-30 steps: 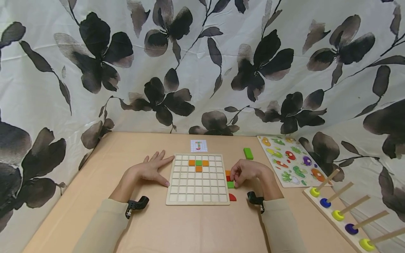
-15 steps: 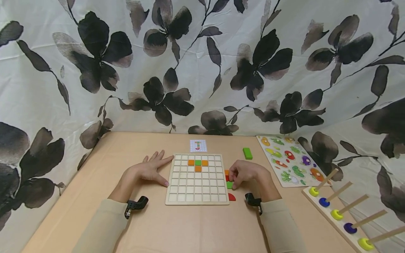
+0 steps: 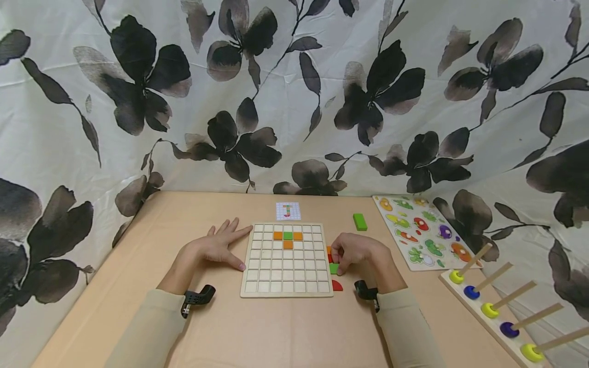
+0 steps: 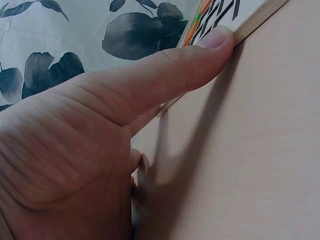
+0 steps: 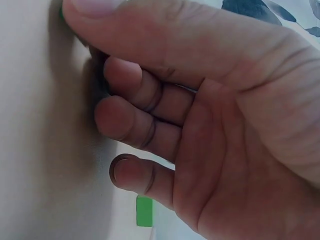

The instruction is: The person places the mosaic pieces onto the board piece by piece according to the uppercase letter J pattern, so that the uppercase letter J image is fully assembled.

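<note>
My left hand lies spread at the left side of a wooden grid board, thumb and index finger touching its edge. In the left wrist view the thumb presses along that edge. Orange tiles and a green tile sit in the upper cells. At the board's right side, my right hand has curled fingers over an orange, a red and a green piece. Its thumb tip is right at the green piece; I cannot tell whether it pinches one.
A card with a J pattern lies behind the board. A red rounded piece is near its lower right corner. A green block, a vegetable picture board and a peg stand with rings are to the right.
My right hand has shifted very slightly, its fingers staying over the pieces beside the board. The left hand keeps its place at the board's edge.
</note>
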The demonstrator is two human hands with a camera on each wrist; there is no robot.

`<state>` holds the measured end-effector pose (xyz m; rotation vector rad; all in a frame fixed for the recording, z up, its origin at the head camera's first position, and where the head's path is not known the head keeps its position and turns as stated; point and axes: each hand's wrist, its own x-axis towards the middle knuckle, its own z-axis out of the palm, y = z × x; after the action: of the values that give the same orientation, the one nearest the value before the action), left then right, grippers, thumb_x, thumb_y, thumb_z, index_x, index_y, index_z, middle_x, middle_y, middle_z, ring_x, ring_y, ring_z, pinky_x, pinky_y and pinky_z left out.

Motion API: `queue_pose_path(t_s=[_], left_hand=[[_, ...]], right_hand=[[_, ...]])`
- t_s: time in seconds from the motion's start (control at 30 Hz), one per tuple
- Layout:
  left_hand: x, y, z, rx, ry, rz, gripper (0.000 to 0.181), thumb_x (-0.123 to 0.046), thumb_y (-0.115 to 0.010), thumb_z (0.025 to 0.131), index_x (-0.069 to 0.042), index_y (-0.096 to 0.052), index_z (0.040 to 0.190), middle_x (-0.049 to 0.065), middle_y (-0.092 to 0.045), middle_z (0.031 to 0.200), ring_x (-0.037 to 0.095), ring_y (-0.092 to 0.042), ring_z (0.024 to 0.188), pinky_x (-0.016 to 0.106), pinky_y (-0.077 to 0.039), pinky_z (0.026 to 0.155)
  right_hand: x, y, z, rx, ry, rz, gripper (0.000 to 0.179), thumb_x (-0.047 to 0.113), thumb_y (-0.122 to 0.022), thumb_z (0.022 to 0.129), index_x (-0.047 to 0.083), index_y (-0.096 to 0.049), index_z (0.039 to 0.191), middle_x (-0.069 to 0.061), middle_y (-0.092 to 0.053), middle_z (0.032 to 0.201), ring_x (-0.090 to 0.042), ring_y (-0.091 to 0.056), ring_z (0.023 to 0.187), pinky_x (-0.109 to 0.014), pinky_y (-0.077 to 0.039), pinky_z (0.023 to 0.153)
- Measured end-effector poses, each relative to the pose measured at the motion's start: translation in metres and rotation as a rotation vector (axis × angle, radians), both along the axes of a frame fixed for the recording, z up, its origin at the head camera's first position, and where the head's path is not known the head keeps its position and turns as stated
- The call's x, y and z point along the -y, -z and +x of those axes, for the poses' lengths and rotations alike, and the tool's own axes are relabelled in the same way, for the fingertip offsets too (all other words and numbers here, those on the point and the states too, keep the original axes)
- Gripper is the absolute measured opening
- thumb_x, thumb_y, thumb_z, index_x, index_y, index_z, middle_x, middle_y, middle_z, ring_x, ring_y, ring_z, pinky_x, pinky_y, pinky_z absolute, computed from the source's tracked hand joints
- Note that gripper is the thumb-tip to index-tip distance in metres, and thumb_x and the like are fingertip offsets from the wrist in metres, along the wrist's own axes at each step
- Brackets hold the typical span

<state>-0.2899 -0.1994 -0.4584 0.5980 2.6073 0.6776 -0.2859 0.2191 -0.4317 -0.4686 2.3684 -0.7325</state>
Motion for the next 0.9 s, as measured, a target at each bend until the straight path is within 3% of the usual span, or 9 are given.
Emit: queue_pose_path(t_s=[0.9], left_hand=[[-0.0001,0.0006,0.0002,-0.002,-0.010,-0.005,0.119,-0.058,-0.089,0.071,-0.024,-0.027,0.166,0.026,0.004,0.174,0.050,0.009,0.159,0.075,0.009,0.121]], right_hand=[[-0.0076,0.0018,-0.0021,0.040,-0.061,-0.123,0.013,-0.004,-0.084,0.079,0.004,-0.076,0.085,-0.001,-0.064,0.071,-0.014,-0.057,0.068,-0.025,-0.045,0.064]])
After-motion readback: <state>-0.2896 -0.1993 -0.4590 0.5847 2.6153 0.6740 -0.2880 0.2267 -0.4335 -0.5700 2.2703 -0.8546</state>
